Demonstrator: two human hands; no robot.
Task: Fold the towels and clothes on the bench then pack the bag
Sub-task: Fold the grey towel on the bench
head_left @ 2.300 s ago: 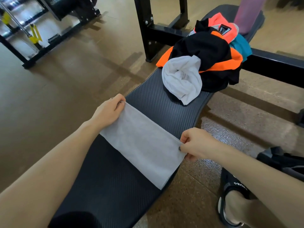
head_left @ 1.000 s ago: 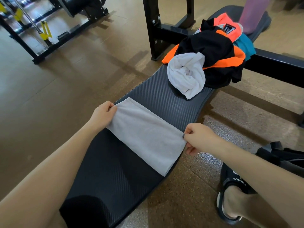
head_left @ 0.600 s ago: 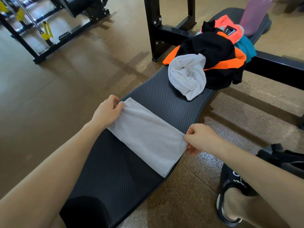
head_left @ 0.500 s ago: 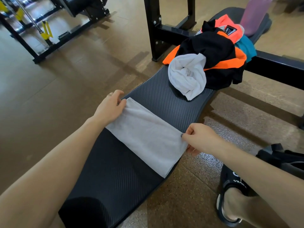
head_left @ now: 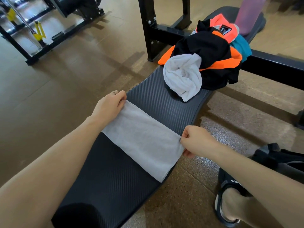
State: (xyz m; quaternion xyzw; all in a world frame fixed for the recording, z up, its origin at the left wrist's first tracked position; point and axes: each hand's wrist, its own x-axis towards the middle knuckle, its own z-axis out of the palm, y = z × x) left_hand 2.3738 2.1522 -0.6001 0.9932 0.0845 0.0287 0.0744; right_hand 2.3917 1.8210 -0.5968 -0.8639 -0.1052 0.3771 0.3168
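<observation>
A grey towel (head_left: 141, 137) lies folded into a flat strip across the black bench (head_left: 164, 106). My left hand (head_left: 109, 106) pinches its far left corner at the bench's left edge. My right hand (head_left: 195, 142) pinches the right end, just past the bench's right edge. Farther along the bench sits a crumpled white towel (head_left: 182, 76) against a heap of black and orange clothes (head_left: 212, 53), with a teal piece (head_left: 242, 46) behind. A black bag (head_left: 276, 160) lies on the floor at the right, partly hidden by my right forearm.
A pink bottle (head_left: 250, 12) stands at the bench's far end. A black rack frame (head_left: 153, 28) crosses behind the bench. My foot in a dark sandal (head_left: 230, 203) is on the speckled floor at right. Gym equipment (head_left: 37, 32) stands at far left.
Both hands have stayed on the towel's ends and shifted it slightly; the strip lies a little straighter across the bench. The clothes pile has not moved.
</observation>
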